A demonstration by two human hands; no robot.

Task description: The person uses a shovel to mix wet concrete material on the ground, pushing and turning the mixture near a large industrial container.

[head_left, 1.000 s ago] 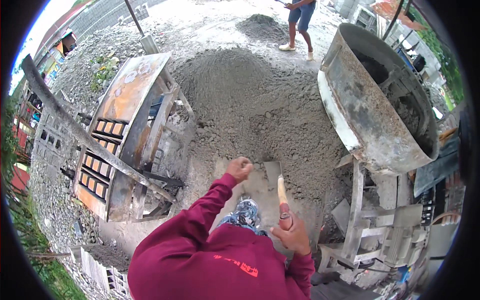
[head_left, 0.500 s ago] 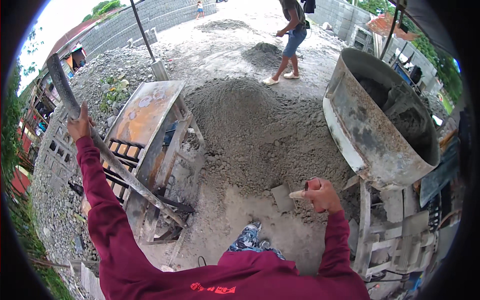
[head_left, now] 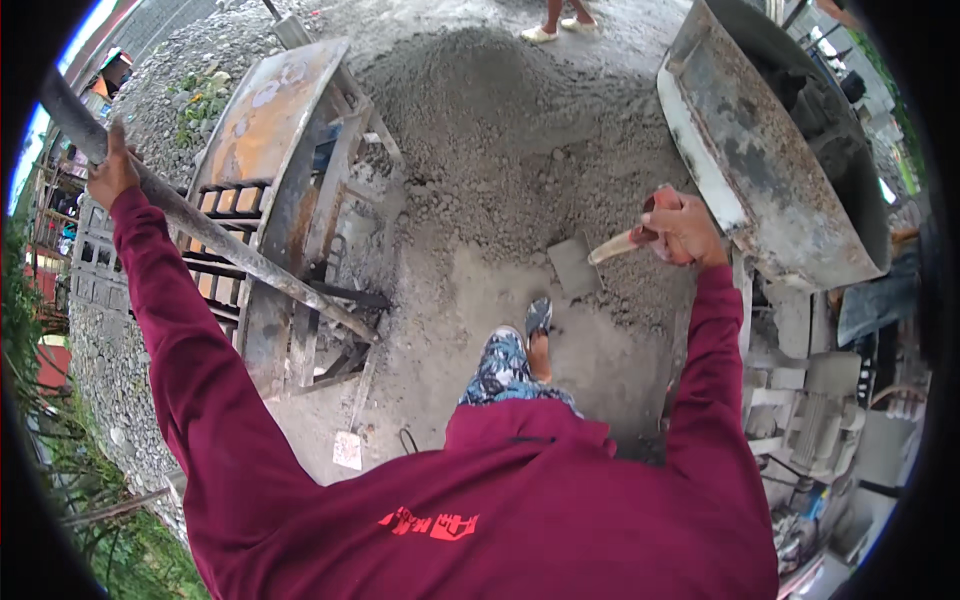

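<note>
My left hand is closed around a long grey metal pipe, which slants from the upper left down to the low stand of a block mould. My right hand grips the red handle of a shovel. Its short-looking wooden shaft points left, and its flat grey blade rests at the near edge of a heap of grey sand and gravel mix. Beside the pipe, the block mould shows dark bars with tan pieces between them.
A rusty sheet-topped table adjoins the mould. At the right stands a big round rusty mixer drum holding grey mix. Below it are wooden supports and a motor. A co-worker's feet stand beyond the heap. Gravel covers the far left.
My view has tipped downward, and my right hand has moved right and away from me with the shovel handle. My left hand stays on the pipe. One foot has shifted.
</note>
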